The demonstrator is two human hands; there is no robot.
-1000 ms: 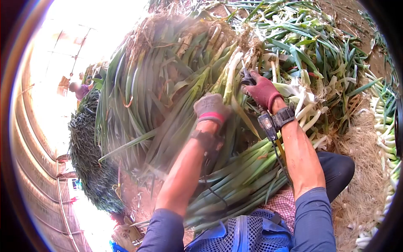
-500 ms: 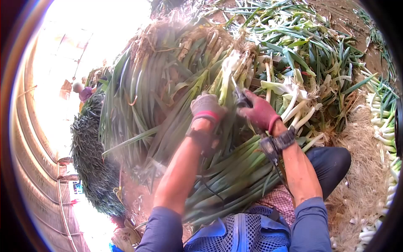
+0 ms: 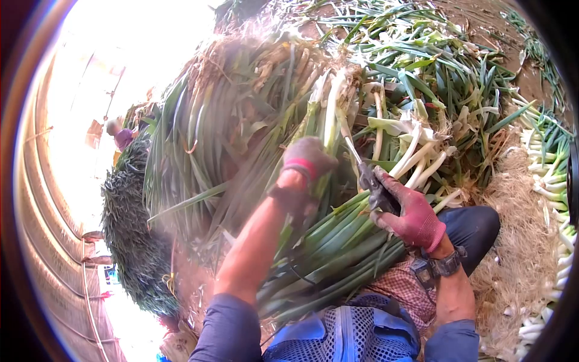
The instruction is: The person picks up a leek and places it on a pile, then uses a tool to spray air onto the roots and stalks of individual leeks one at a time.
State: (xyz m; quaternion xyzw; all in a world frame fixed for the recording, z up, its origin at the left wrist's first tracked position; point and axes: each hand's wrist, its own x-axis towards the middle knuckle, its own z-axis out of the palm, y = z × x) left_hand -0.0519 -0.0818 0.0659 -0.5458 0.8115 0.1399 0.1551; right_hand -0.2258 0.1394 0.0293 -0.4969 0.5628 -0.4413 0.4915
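In a glove with a pink cuff, my left hand [image 3: 310, 155] is closed near the lower part of a green onion stalk [image 3: 330, 111]; blur hides its exact grip. My right hand [image 3: 413, 217], gloved in red, is wrapped round a dark-handled tool [image 3: 377, 192] with a thin metal nozzle pointing up and left toward the stalks. Beneath my hands, trimmed-looking green onions [image 3: 332, 247] lie across my lap, with white ends to the upper right. A tall bundle of rooted green onions [image 3: 223, 114] stands left of and beyond my left hand.
Loose leaves [image 3: 416, 54] are heaped at the top right. Cut roots [image 3: 512, 223] cover the ground at right, beside a row of white-ended onions [image 3: 564, 241]. A dark green pile [image 3: 136, 223] stands at left, with another person [image 3: 122, 136] behind it.
My right hand has moved right and down with the tool, away from the stalks. My left hand has shifted slightly right and up.
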